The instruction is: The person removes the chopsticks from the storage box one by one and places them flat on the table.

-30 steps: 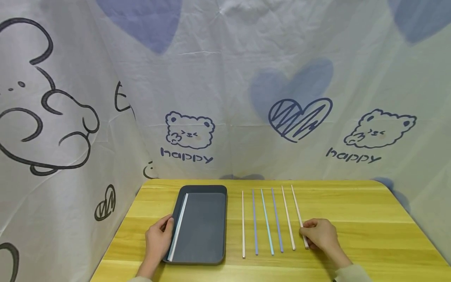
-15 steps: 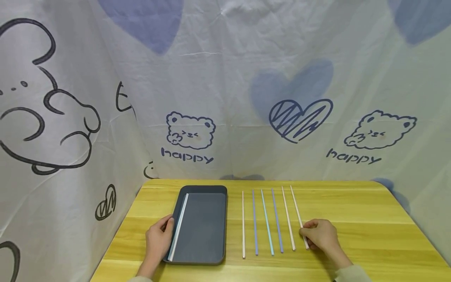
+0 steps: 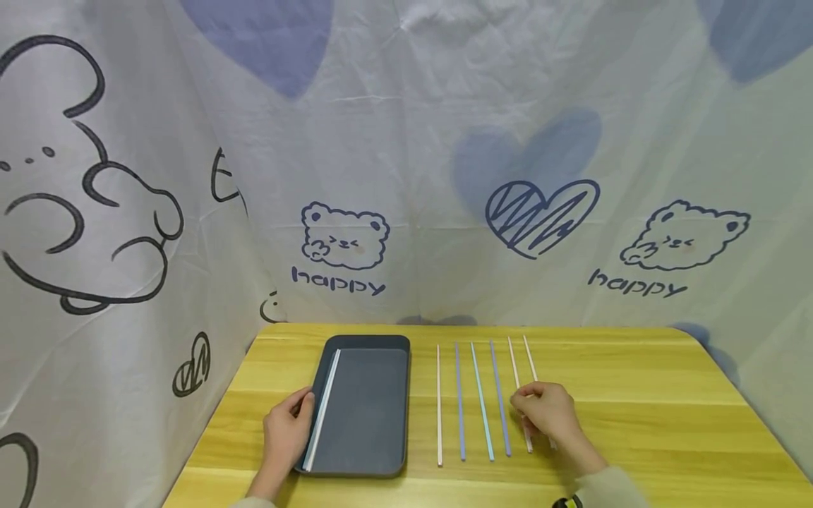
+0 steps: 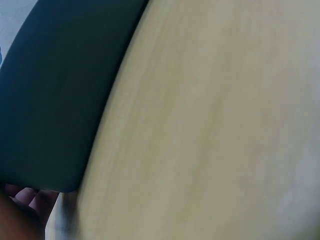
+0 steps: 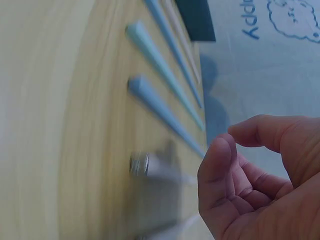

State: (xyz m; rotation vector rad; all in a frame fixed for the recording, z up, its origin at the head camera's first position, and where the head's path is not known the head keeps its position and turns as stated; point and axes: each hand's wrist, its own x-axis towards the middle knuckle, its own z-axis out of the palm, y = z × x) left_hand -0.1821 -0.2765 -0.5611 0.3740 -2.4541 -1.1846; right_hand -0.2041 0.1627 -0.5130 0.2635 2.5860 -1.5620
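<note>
My left hand [image 3: 286, 427] grips the left rim of a dark grey tray [image 3: 365, 416], thumb on top. In the left wrist view, its fingers [image 4: 31, 196] show at the tray's corner. White chopsticks [image 3: 322, 409] lie along the tray's left inner side. My right hand [image 3: 551, 416] hovers over the two rightmost pale pink chopsticks [image 3: 514, 363], partly covering them. The right wrist view shows its fingers curled, thumb tip meeting the index finger, with nothing between them. To its left lie a blue chopstick [image 3: 500, 402], a light teal one [image 3: 483, 409], another blue one [image 3: 460, 409] and a pale one [image 3: 439, 409].
The wooden table [image 3: 667, 416] extends to the right of the chopsticks. A white printed cloth [image 3: 432, 176] hangs behind the table's far edge and along its left side. A dark band [image 3: 567, 502] is on the right wrist.
My right hand has come off the rightmost pale chopstick and moved left, over its neighbour. That chopstick stays on the table. My left hand and the tray have not moved.
</note>
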